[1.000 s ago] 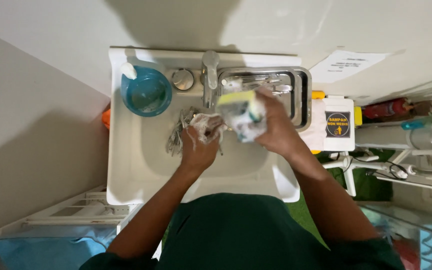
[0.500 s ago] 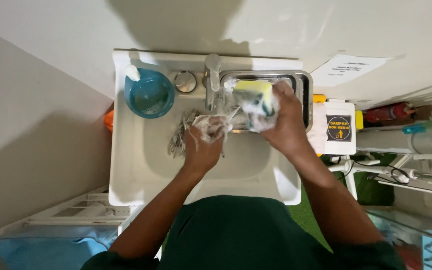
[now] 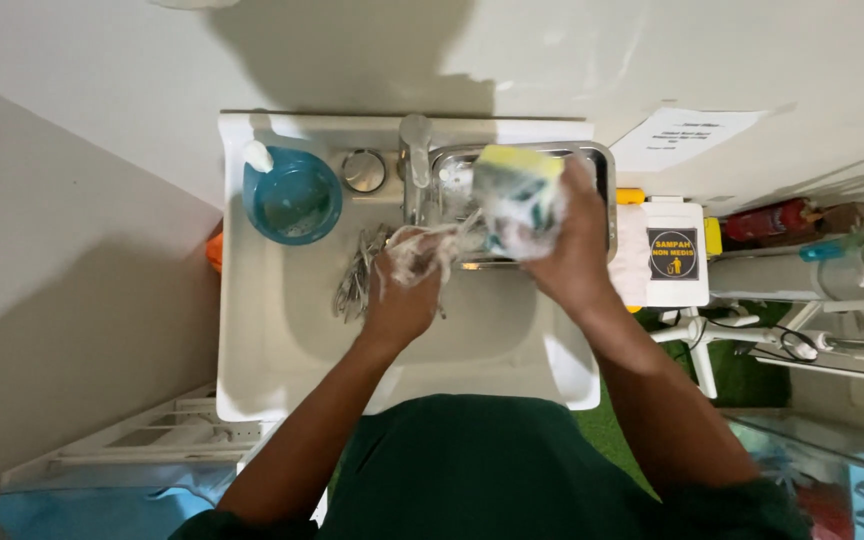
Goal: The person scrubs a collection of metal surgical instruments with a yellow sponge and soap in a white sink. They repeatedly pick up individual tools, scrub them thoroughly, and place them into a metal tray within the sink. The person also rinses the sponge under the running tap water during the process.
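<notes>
White sink (image 3: 252, 330) with blue bowl (image 3: 292, 197) at ten o'clock, faucet (image 3: 415, 140) at twelve, metal tray (image 3: 602, 170) and white labelled bin (image 3: 667, 250) at two.

I see a yellow sponge (image 3: 518, 200) with a greenish scrubbing face, thick with white foam, held up over the metal tray at the back of the sink. It sits tilted, its yellow end pointing toward the wall and its lower end buried in suds. Just left of it is a soapy piece of cutlery (image 3: 422, 255), mostly hidden under foam, so I can't tell its exact kind. More metal cutlery lies in a loose bundle (image 3: 357, 283) in the white basin, handles fanned toward the front-left.
</notes>
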